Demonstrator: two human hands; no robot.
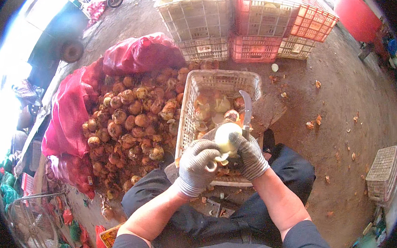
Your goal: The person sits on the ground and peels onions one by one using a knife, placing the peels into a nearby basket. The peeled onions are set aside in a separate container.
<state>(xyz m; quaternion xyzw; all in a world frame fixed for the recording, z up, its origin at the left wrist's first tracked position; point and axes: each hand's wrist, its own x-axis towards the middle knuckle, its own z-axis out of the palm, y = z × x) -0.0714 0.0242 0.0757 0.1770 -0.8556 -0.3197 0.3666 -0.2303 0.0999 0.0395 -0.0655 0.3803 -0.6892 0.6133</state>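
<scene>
Both my hands wear striped knit gloves and meet above a plastic crate (222,74). Against a pale peeled onion (226,134) rests my left hand (197,163), its fingers curled at the onion's lower left side, where loose layers hang. My right hand (251,155) holds a knife with a curved blade (246,108), which points up and away from me, and its thumb presses on the onion. Inside the crate lie onion skins and peeled scraps (222,104). Part of a board (266,111) shows at the crate's right side.
A large heap of unpeeled onions (133,119) spreads at the left, edged by red mesh sacks (70,111). Stacked crates of pale onions (197,20) stand at the back. Skins (310,125) litter the floor at right. A fan (34,223) stands lower left, other crates (383,173) far right.
</scene>
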